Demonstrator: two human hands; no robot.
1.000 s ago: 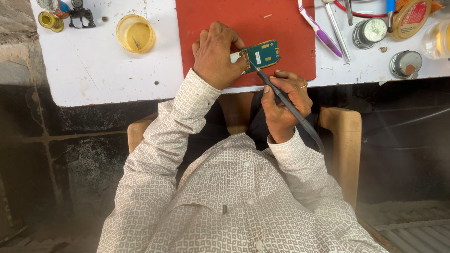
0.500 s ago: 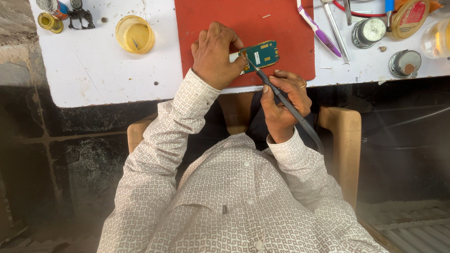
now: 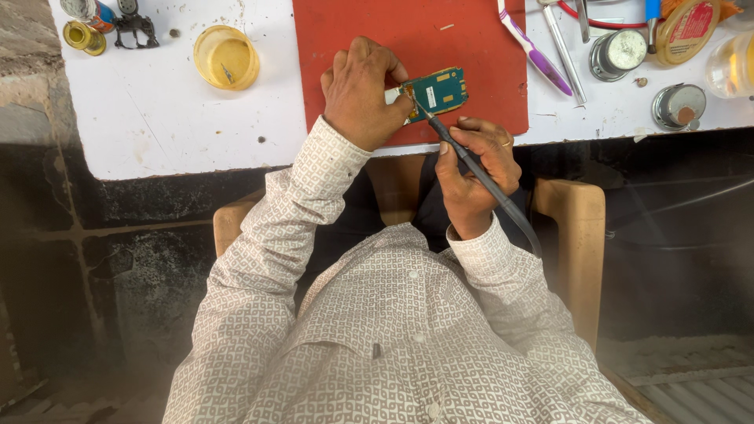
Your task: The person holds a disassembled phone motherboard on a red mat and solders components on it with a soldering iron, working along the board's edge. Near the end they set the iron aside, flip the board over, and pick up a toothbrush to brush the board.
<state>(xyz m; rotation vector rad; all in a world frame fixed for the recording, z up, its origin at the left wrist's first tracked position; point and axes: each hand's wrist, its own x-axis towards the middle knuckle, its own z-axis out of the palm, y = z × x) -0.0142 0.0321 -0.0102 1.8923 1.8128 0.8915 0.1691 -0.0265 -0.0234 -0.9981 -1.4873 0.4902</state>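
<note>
Round yellow jar (image 3: 689, 31), red label, top right on table (image 3: 141, 118).

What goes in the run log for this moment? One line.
left hand: holds green circuit board | right hand: grips dark soldering iron, tip on board | red mat underneath
</note>
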